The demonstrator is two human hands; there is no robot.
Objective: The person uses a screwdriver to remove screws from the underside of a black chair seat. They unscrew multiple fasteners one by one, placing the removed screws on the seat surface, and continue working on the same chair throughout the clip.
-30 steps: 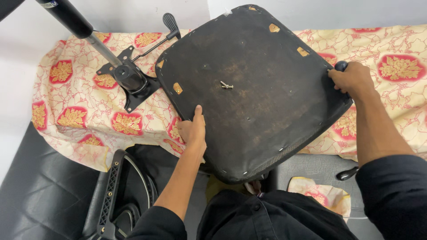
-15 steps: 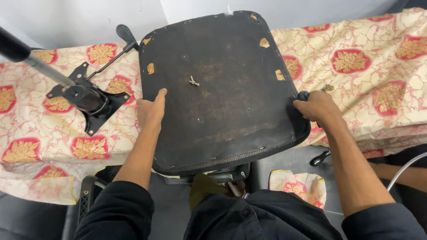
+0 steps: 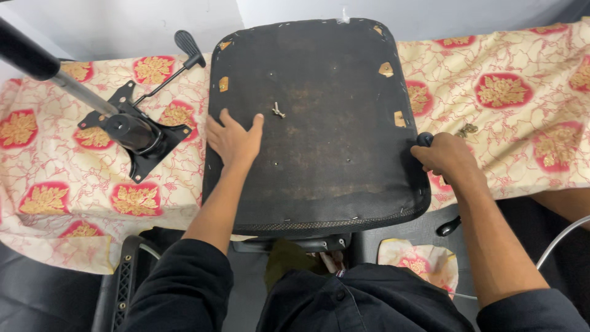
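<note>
Left hand [image 3: 233, 140] spread flat, palm down; right hand [image 3: 447, 157] fisted.

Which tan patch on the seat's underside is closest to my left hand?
The tan patch near the seat underside's left edge; the others sit by its right edge.

1. Floral cloth [image 3: 504, 117], cream with red medallions, spread over the surface.
2. Black chair mechanism plate [image 3: 136, 136] on cloth, left; gas cylinder [image 3: 37, 64] rising from it (tilted), lever [image 3: 184, 52] beside.
3. Black armrest [image 3: 123, 283], lower left.
</note>
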